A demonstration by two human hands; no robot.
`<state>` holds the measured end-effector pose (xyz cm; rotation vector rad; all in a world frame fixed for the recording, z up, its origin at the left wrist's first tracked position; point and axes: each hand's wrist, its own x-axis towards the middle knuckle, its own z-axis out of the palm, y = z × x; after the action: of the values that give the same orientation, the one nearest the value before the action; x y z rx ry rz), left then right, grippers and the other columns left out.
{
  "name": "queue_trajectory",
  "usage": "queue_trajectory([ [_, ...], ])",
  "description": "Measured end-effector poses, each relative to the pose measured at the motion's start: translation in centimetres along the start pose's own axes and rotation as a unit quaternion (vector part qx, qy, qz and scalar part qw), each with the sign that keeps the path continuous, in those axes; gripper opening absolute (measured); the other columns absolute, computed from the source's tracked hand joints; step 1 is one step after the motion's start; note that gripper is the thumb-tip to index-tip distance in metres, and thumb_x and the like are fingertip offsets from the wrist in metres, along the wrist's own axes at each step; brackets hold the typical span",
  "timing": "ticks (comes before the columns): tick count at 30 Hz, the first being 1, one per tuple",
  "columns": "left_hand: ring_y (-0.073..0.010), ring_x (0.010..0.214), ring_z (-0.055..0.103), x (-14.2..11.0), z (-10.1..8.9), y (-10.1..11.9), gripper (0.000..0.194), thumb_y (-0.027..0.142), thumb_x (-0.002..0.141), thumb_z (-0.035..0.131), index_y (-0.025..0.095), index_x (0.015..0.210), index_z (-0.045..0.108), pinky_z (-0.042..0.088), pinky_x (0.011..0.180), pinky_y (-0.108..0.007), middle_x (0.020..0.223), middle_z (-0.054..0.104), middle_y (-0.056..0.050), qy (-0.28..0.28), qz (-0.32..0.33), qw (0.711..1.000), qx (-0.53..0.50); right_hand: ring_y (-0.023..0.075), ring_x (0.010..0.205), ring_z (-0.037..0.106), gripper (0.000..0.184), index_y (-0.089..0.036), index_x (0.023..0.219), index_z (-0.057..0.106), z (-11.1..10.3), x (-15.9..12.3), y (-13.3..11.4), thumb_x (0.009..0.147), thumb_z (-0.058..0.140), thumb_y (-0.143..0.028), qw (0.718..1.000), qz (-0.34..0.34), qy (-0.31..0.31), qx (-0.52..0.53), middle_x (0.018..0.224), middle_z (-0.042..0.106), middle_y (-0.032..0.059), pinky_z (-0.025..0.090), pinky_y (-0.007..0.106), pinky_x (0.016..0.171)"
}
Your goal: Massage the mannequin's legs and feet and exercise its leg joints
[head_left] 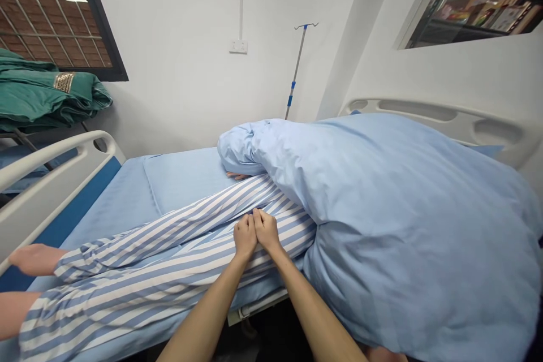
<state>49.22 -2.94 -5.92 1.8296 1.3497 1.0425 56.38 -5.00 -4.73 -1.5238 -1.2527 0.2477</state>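
Two bare forearms rose from the lower centre of the frame and converged, with the left hand (245, 236) and the right hand (266, 230) side by side, their edges touching. The fingers (262, 220) of both hands were extended and held together, slightly curved, with the fingertips meeting. Neither hand gripped anything visibly; both lay on the striped trousers (169, 263), blue and white, at the centre of the frame. The trousers covered two legs (139, 237) of a person lying on the hospital bed (106, 218), and these legs ran towards the lower left, ending in two bare feet (36, 259) at the left edge. A bulky light-blue duvet (403, 226) covered the right of the frame and lay just beside the hands. Fingers of one further hand (235, 176) showed beneath the duvet's far edge. One white bed rail (51, 178) stood at the left and one white bed rail (449, 121) at the upper right. Behind the bed stood one drip stand (297, 68), below one wall socket (238, 46) to its left. A folded green cloth (46, 90) lay at the upper left, under one grilled window (46, 17); a second window (479, 11) at the upper right showed shelved boxes.
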Motion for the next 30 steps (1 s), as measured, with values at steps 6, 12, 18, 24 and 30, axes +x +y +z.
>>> queue_trajectory([
  [6, -0.0126, 0.06, 0.047, -0.5, 0.2, 0.4, 0.034, 0.03, 0.084, 0.032, 0.02, 0.056, 0.048, 0.027, 0.059, -0.024, 0.06, 0.058, -0.002, 0.006, 0.006, 0.999, 0.045, 0.0098, 0.047, 0.035, 0.041, -0.018, 0.052, 0.04, -1.5, 0.5, 1.2, 0.088, 0.032, -0.035, 0.996, -0.035, 0.007, -0.083, 0.047, 0.043, -0.0015, 0.022, 0.025, 0.051],
  [12, -0.0116, 0.056, 0.041, 0.1, 0.8, 1.3, 0.031, 0.031, 0.08, 0.038, 0.019, 0.052, 0.044, 0.024, 0.055, -0.025, 0.054, 0.051, 0.0, 0.002, -0.019, 1.0, 0.011, 0.0093, 0.048, 0.034, 0.04, -0.018, 0.05, 0.038, -1.4, 0.3, 2.2, 0.087, 0.033, -0.034, 0.999, -0.008, 0.03, -0.026, 0.047, 0.04, -0.0025, 0.023, 0.023, 0.049],
  [18, -0.0091, 0.049, 0.035, 1.7, 2.8, 3.8, 0.032, 0.03, 0.08, 0.033, 0.02, 0.05, 0.031, 0.026, 0.051, -0.022, 0.046, 0.034, 0.005, 0.028, -0.017, 0.98, -0.196, 0.0107, 0.051, 0.038, 0.039, -0.018, 0.053, 0.042, -2.0, 0.7, 2.4, 0.085, 0.034, -0.04, 0.994, 0.033, 0.065, 0.08, 0.05, 0.043, -0.0022, 0.028, 0.022, 0.05],
  [24, -0.0102, 0.053, 0.041, 0.8, 3.8, 2.5, 0.033, 0.033, 0.083, 0.033, 0.019, 0.054, 0.041, 0.028, 0.055, -0.023, 0.052, 0.047, 0.002, 0.014, 0.001, 0.996, -0.084, 0.0097, 0.049, 0.034, 0.037, -0.019, 0.052, 0.035, -1.8, 0.7, 2.5, 0.083, 0.036, -0.039, 0.991, 0.049, 0.061, 0.112, 0.049, 0.038, -0.0037, 0.027, 0.022, 0.048],
  [30, -0.0108, 0.058, 0.046, 0.7, 3.6, 2.4, 0.033, 0.03, 0.084, 0.031, 0.019, 0.056, 0.045, 0.028, 0.057, -0.023, 0.058, 0.055, 0.0, -0.011, 0.008, 1.0, -0.028, 0.0089, 0.05, 0.034, 0.037, -0.018, 0.052, 0.036, -3.9, 2.2, 1.9, 0.083, 0.037, -0.038, 1.0, -0.001, 0.005, 0.014, 0.049, 0.039, -0.004, 0.026, 0.022, 0.05],
])
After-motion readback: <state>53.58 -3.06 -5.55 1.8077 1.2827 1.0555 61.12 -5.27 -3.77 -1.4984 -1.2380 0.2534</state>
